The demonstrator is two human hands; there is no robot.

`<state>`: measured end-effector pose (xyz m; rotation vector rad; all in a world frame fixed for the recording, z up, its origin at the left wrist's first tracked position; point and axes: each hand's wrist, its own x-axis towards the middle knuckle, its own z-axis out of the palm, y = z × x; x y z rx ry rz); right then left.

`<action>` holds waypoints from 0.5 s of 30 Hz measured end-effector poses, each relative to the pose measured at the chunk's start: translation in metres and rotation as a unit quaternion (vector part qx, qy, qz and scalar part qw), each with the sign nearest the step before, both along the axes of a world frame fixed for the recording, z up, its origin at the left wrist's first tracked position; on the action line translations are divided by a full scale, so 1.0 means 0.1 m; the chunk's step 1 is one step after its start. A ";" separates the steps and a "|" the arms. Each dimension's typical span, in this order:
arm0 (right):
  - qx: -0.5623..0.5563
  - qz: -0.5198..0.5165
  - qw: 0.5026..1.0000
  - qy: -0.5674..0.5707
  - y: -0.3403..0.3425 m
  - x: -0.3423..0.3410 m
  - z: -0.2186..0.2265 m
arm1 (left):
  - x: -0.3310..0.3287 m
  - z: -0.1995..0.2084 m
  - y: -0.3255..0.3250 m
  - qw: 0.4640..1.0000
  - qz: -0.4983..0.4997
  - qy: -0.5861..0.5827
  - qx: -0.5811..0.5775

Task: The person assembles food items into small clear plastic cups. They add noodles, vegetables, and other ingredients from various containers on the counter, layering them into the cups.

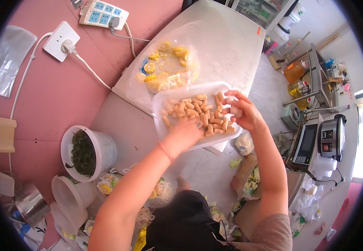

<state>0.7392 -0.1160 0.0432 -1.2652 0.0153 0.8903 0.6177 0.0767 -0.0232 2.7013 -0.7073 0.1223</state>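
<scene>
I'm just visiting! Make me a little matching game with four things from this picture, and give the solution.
1. Left hand
2. Right hand
3. Bucket
4. Corn bag

A. Holds dark green strands
B. On the tray's far side
C. Among the tan pieces
D. By the tray's right end

Pairs: 1-C, 2-D, 3-A, 4-B

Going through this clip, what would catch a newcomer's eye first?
Probably the white tray of short tan pieces near the centre, with the left hand reaching in and the right hand at its right side. Just beyond the tray, yellow corn pieces show through a clear bag. To the left stands a white bucket holding a dark green heap.
</scene>
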 end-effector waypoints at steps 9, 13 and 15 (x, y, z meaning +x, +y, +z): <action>-0.422 0.406 0.604 -0.541 -0.07 -0.28 -0.31 | 0.14 -0.02 -0.20 0.988 0.061 0.102 0.098; -0.465 0.381 0.596 -0.533 0.05 -0.21 -0.15 | 0.04 0.03 0.02 0.970 0.157 0.106 -0.150; -0.445 0.398 0.598 -0.535 0.01 -0.26 -0.15 | -0.11 0.17 0.21 0.934 0.196 0.136 -0.268</action>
